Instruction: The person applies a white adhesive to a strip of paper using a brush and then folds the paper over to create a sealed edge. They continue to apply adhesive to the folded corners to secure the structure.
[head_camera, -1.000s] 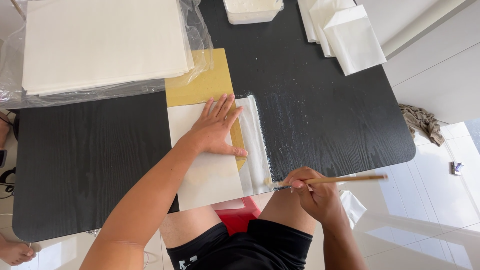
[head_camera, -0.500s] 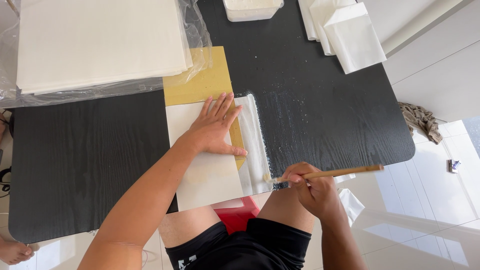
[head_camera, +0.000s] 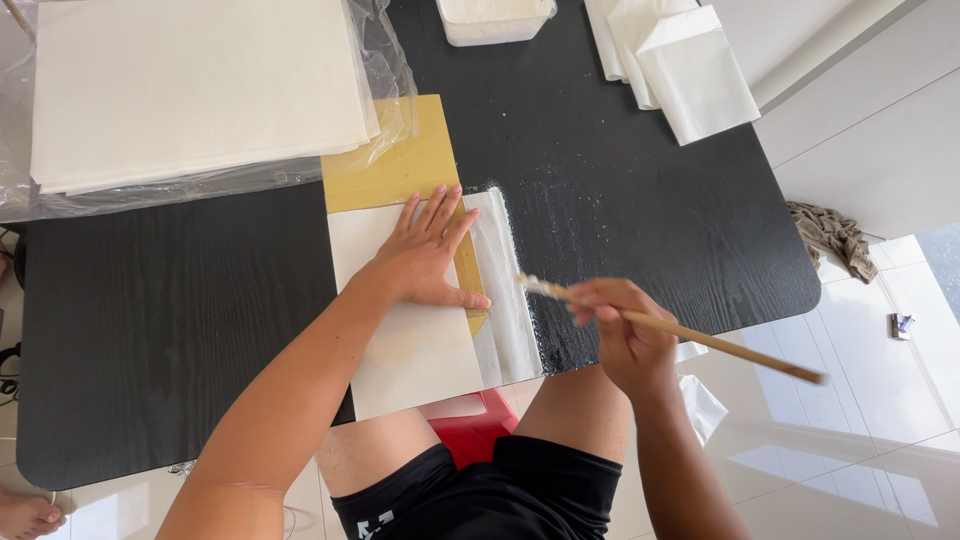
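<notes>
left hand (head_camera: 428, 255) flat on white sheet (head_camera: 410, 340), right hand (head_camera: 625, 335) gripping brush (head_camera: 680, 328) — tub (head_camera: 495, 20) beyond

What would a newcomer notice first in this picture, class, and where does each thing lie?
The left hand lies flat on a white sheet over a yellow board on the black table. The right hand holds a long wooden brush beside the sheet's right edge. A plastic-wrapped paper stack sits at top left.

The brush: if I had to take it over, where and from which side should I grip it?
Probably the bare wooden handle behind the right hand, coming from the table's open right side. The handle sticks out free over the floor; the bristle tip looks wet.
</notes>
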